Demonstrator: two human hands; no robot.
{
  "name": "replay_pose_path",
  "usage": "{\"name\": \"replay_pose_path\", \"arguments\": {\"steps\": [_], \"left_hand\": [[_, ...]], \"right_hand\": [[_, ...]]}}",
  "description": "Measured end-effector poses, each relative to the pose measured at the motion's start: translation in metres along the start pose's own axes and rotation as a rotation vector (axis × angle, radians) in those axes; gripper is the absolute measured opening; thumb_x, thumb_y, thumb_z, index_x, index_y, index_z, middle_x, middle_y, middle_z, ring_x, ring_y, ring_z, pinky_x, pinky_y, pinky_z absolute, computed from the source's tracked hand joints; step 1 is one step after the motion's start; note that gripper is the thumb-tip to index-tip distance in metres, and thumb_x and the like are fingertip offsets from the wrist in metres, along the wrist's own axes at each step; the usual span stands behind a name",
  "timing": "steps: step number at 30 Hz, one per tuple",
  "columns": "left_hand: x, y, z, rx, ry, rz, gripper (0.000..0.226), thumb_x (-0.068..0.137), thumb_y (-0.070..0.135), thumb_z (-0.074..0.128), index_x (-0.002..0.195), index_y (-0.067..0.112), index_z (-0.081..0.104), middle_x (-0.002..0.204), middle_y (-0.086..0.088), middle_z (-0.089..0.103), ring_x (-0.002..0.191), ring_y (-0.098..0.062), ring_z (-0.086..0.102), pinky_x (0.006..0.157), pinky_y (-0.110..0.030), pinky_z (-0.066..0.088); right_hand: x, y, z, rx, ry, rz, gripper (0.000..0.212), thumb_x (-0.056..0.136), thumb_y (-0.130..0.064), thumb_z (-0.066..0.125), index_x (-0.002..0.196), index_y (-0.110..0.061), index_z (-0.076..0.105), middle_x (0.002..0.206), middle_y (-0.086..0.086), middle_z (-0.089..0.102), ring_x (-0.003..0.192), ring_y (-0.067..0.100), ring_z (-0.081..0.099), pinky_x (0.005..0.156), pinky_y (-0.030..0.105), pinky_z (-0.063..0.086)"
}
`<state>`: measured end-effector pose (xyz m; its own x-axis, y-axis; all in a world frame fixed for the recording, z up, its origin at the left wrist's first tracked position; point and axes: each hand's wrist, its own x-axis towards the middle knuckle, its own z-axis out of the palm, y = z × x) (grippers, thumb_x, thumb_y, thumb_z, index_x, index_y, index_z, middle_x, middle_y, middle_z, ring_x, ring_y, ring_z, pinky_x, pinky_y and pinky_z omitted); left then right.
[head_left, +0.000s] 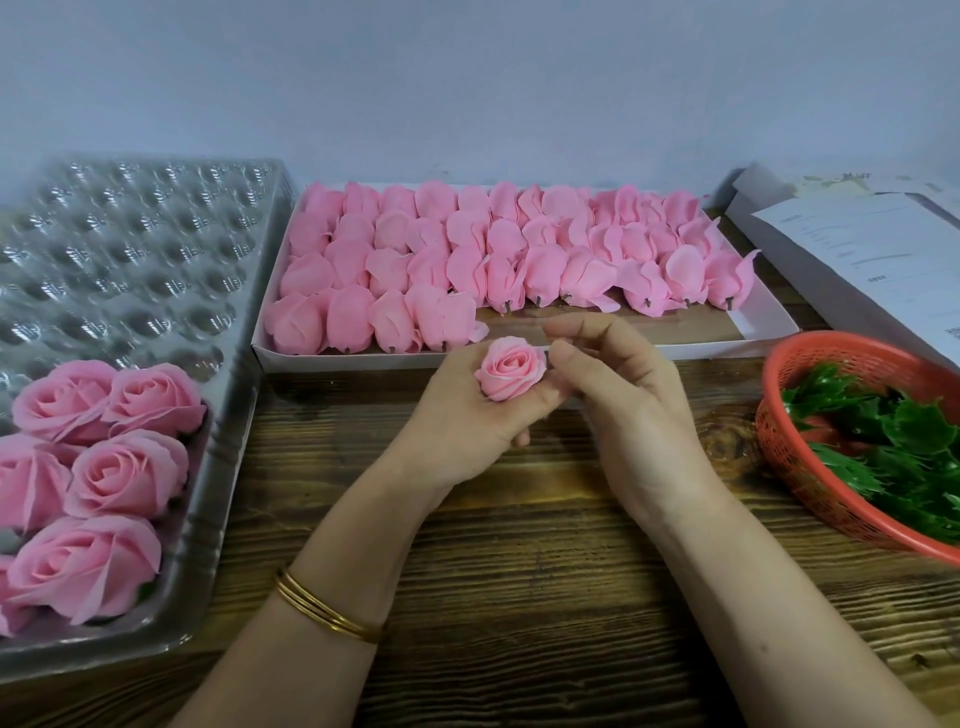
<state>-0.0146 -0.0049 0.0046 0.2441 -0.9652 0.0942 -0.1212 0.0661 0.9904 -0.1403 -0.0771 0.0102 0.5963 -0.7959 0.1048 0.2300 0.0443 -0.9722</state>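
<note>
Now, from the head camera, the rose (511, 375) is held above the middle of the surface (519, 571), cupped in the left grip (467, 421), whose fingers curl round its base. The right grip (618, 400) is half curled, its thumb against an outer petal; whether it pinches I cannot tell. The rose looks feather-light, soft and easily creased, so it is best held low at the base. A box (363, 361) of closed buds (467, 260) lies along the far edge, just behind the hands. A plastic tray (156, 234) with finished roses (124, 475) fills the left edge. A red basket (779, 436) of green leaves (893, 441) and some papers (883, 249) sit at the right. Nothing blocks the hands.
</note>
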Motion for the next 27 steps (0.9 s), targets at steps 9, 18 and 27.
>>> {"name": "replay_pose_path", "arguments": {"steps": [9, 18, 27], "left_hand": [[0.0, 0.002, 0.0, -0.015, 0.031, -0.032, 0.009, 0.091, 0.018, 0.071, 0.099, 0.018, 0.072, 0.09, 0.005, 0.075, 0.091, -0.007, 0.07, 0.079, -0.019, 0.054], [0.001, 0.002, -0.004, -0.007, 0.029, -0.034, 0.014, 0.091, 0.009, 0.066, 0.088, 0.023, 0.064, 0.062, 0.022, 0.064, 0.063, 0.007, 0.061, 0.059, -0.006, 0.044], [0.004, 0.0, 0.0, 0.118, 0.128, -0.027, 0.01, 0.092, 0.001, 0.062, 0.1, -0.004, 0.067, 0.094, -0.018, 0.071, 0.093, -0.024, 0.068, 0.085, -0.04, 0.055]], "right_hand": [[0.006, -0.007, 0.021, 0.053, -0.026, 0.001, 0.019, 0.078, -0.015, 0.068, 0.096, -0.009, 0.072, 0.093, 0.005, 0.073, 0.095, 0.02, 0.066, 0.099, 0.04, 0.05], [0.022, -0.006, 0.031, -0.103, -0.088, -0.041, 0.016, 0.08, -0.016, 0.074, 0.092, -0.006, 0.076, 0.092, 0.014, 0.076, 0.087, 0.016, 0.07, 0.087, 0.028, 0.056], [0.019, 0.009, 0.03, -0.083, -0.092, -0.067, 0.023, 0.076, -0.021, 0.073, 0.094, -0.008, 0.077, 0.088, 0.003, 0.077, 0.084, 0.008, 0.071, 0.078, 0.017, 0.052]]}}
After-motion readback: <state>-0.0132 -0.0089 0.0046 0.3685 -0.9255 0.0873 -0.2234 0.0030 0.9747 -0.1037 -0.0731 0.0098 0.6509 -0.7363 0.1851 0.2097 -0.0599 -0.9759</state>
